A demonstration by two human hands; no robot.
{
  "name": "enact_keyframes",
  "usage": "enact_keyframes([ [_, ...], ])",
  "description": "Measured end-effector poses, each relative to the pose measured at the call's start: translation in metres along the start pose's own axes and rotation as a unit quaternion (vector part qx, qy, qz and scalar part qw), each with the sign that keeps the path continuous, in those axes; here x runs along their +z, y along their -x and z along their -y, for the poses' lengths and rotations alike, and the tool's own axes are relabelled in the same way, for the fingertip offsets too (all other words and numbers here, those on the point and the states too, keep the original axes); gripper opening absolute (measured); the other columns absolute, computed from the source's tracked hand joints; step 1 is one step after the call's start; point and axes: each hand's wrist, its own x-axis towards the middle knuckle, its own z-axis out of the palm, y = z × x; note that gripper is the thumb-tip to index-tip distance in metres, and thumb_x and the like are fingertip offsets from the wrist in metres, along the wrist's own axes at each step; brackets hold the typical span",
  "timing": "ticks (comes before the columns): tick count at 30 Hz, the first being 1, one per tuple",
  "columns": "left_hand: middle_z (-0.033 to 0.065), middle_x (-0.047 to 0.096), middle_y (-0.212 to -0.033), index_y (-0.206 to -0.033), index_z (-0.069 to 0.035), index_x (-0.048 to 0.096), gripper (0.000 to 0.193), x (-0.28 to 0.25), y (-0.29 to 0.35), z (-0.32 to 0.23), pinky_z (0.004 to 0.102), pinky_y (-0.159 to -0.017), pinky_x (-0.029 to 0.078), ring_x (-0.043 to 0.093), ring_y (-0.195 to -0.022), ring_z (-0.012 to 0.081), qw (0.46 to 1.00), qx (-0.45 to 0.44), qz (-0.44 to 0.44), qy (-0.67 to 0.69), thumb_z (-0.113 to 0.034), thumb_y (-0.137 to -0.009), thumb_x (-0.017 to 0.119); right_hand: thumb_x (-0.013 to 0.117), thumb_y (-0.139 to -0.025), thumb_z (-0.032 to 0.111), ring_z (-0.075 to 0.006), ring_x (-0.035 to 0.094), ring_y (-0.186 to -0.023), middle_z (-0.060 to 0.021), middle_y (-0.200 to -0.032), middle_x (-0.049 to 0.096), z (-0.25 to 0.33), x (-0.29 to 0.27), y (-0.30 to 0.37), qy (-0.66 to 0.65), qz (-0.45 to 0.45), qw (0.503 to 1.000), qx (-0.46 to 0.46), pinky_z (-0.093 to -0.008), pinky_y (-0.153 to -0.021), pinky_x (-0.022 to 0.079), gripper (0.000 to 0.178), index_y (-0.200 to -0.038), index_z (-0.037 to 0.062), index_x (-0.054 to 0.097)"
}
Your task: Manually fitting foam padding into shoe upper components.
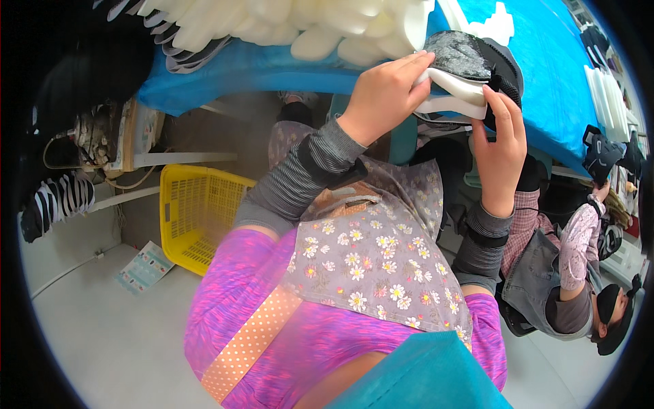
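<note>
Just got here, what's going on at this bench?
A person is holding a white sole against a dark shoe with both bare hands, at the edge of a blue-covered table. The left hand grips one end of the sole; the right hand has its fingers at the other. Whether the two parts are joined can't be told. More white soles are piled on the table, and a yellow basket stands below to the left.
</note>
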Motion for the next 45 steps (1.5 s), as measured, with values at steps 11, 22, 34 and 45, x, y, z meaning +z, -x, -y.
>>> enact_keyframes([
  [11, 0.0034, 0.062, -0.115, -0.119, -0.013, 0.065, 0.047, -0.007, -0.039, 0.023, 0.0371, -0.086, 0.051, 0.059, -0.103, 0.0261, 0.984, 0.167, 0.026, -0.06, -0.014, -0.073, 0.077, 0.07, -0.074, -0.002, -0.0277, 0.066, -0.084, -0.0093, -0.097, 0.068, -0.022, 0.042, -0.013, 0.051, -0.035, 0.998, 0.009, -0.0371, -0.076, 0.051, 0.04, -0.112, 0.0088, 0.064],
  [22, -0.0006, 0.069, -0.102, -0.105, -0.012, 0.07, 0.034, 0.001, -0.049, 0.02, 0.0327, -0.074, 0.055, 0.064, -0.09, 0.0221, 0.974, 0.218, -0.022, -0.058, -0.007, -0.071, 0.073, 0.07, -0.073, -0.002, -0.0266, 0.063, -0.075, -0.0081, -0.089, 0.067, -0.015, 0.031, -0.015, 0.043, -0.038, 0.997, 0.052, -0.037, -0.07, 0.049, 0.037, -0.107, 0.008, 0.061],
  [34, -0.0007, 0.065, -0.104, -0.111, -0.013, 0.067, 0.04, -0.001, -0.072, -0.004, 0.036, -0.079, 0.052, 0.061, -0.093, 0.0227, 0.961, 0.271, 0.023, -0.051, -0.012, -0.071, 0.073, 0.068, -0.076, -0.001, -0.0276, 0.063, -0.072, -0.0076, -0.081, 0.066, -0.016, 0.031, -0.015, 0.058, -0.035, 0.996, 0.05, -0.0371, -0.067, 0.048, 0.024, -0.096, 0.0068, 0.057],
  [45, 0.0026, 0.068, -0.097, -0.105, -0.013, 0.071, 0.032, 0.011, -0.093, 0.027, 0.0355, -0.077, 0.052, 0.063, -0.089, 0.0223, 0.982, 0.19, 0.017, 0.0, -0.005, -0.074, 0.069, 0.071, -0.078, 0.003, -0.0274, 0.063, -0.076, -0.008, -0.084, 0.065, -0.027, 0.049, -0.046, 0.013, -0.027, 0.996, 0.088, -0.0383, -0.069, 0.047, 0.028, -0.102, 0.0072, 0.057],
])
